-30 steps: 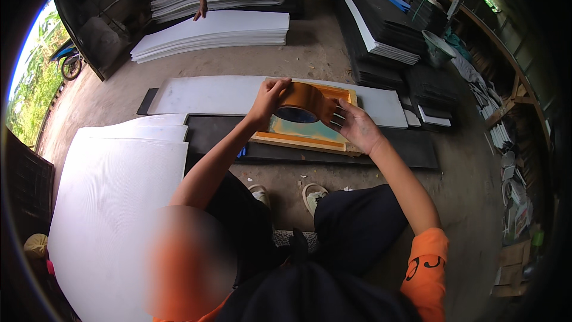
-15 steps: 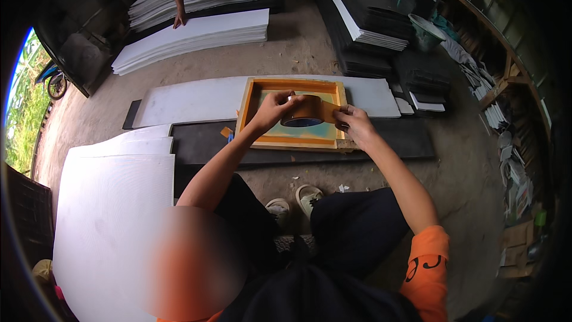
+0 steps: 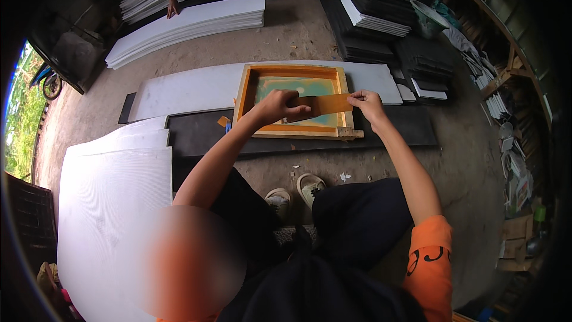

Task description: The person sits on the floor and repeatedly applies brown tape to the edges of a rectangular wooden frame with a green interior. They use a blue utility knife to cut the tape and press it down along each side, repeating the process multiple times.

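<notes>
Brown tape strip (image 3: 322, 105) stretched taut between left hand (image 3: 275, 107) and right hand (image 3: 367, 105), each pinched shut on one end, just above wooden screen frame's (image 3: 243, 96) near edge.

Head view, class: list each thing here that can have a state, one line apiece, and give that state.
Tape strip: pulled taut between both hands.
Left hand: closed on the tape roll end.
Right hand: fingers pinching the strip's free end.
Wooden screen frame: lying flat on the boards.
White sheets: stacked flat.
</notes>
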The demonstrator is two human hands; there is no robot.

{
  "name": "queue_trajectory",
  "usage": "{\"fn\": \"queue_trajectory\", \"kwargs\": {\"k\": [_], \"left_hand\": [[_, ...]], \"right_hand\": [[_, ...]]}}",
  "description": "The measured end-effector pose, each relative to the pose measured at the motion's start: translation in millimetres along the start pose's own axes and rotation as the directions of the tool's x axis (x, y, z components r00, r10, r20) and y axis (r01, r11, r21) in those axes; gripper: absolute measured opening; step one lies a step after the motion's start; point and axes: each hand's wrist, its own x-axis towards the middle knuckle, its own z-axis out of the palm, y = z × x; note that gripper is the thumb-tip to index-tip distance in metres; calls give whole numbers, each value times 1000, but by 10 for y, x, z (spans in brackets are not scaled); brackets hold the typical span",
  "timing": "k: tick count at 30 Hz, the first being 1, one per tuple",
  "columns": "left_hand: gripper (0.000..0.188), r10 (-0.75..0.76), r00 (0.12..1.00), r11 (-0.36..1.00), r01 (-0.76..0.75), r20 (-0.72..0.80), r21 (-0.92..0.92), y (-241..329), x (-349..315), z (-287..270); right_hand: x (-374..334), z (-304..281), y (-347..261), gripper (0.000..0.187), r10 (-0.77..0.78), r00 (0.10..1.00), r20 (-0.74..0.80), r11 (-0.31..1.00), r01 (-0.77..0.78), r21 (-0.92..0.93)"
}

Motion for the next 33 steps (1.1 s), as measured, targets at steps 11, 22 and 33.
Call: {"fn": "queue_trajectory", "kwargs": {"k": [11, 22, 33], "left_hand": [[68, -121, 993, 977, 116, -16, -181, 28, 49, 129], [65, -149, 989, 985, 148, -5, 83, 167, -184, -187], [64, -151, 989, 987, 150, 6, 64, -170, -329, -180]], "right_hand": [[23, -114, 178, 16, -52, 996, -72, 998, 50, -26], [11, -81, 79, 19, -89, 991, -104, 991, 77, -109], [9, 134, -203, 14, -303, 951, -55, 952, 299, -69]]}}
